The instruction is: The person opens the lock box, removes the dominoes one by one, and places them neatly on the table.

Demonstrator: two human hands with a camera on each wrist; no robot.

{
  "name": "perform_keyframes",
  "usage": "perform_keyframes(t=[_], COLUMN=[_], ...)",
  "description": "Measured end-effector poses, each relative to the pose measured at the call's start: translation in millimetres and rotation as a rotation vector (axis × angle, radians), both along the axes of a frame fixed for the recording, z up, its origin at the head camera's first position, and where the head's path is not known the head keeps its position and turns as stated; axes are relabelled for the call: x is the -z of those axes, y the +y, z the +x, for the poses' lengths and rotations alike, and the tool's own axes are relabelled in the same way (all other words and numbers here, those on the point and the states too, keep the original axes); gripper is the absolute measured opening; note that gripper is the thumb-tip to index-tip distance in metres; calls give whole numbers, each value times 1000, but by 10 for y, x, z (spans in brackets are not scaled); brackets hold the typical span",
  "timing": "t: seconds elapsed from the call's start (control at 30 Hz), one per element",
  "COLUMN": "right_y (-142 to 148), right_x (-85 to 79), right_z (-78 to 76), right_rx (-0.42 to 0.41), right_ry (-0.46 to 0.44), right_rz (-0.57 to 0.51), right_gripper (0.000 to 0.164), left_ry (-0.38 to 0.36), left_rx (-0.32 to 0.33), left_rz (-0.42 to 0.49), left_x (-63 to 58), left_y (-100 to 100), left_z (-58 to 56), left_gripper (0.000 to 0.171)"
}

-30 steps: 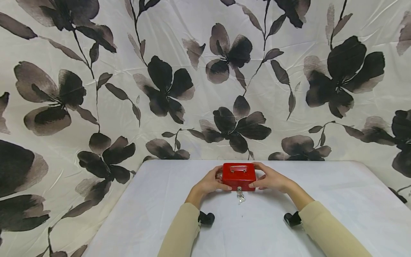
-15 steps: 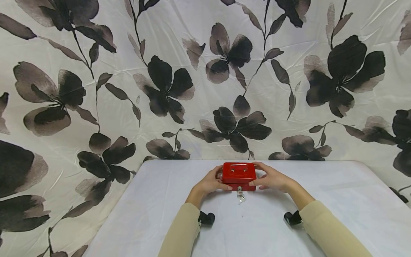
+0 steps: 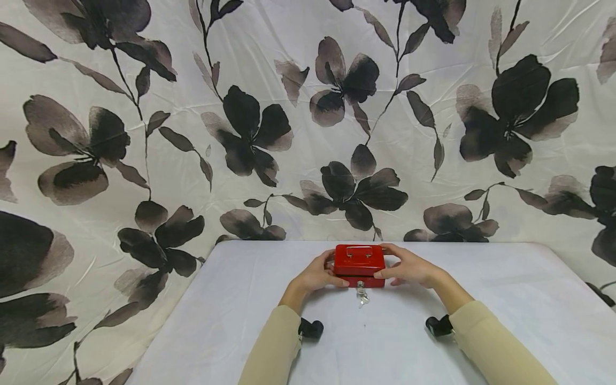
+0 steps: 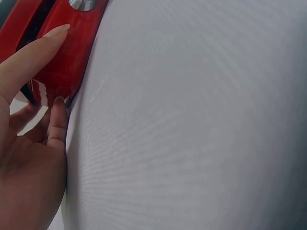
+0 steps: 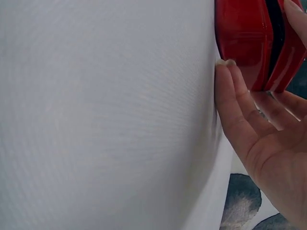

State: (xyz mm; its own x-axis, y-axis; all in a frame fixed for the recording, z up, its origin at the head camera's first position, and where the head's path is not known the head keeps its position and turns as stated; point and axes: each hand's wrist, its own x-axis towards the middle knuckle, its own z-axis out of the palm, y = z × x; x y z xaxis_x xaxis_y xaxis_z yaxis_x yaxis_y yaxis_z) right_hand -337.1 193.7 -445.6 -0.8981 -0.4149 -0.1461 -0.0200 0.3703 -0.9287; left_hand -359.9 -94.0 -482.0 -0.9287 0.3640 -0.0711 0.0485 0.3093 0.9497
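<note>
Near the far edge of a white-covered tabletop, a red cash box sits upright between a person's two hands, its lid topped with a silver handle. The left hand grips the box at its left front corner, thumb laid across the lower front and fingers bent along the side, as the left wrist view shows. Opposite, the right hand holds the other end, its thumb on the front close to the lid's seam, its fingers reaching along the side and toward the back. A dark gap runs between lid and base. From a silver lock on the front hang small keys, just above the white cover. Beige sleeves reach in from below, a black device at each wrist, while behind the tabletop rises a pale cloth printed with dark flowers
</note>
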Motion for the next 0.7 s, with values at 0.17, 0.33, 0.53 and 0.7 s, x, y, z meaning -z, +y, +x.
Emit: perform_keyframes(t=[0.17, 0.33, 0.53, 0.7], right_y=[6, 22, 42, 45], right_x=[-15, -13, 1, -5], right_z=[-15, -34, -38, -47], right_rx=[-7, -9, -5, 2], right_ry=[3, -1, -8, 3], right_rz=[16, 15, -11, -18], right_gripper=[88, 89, 87, 85], left_ry=[-6, -9, 2, 13], left_rx=[0, 5, 28, 23], left_rz=[1, -8, -2, -11], left_x=[-1, 11, -2, -13], left_y=[-2, -6, -6, -9], left_z=[1, -7, 8, 10], left_gripper=[94, 92, 89, 88])
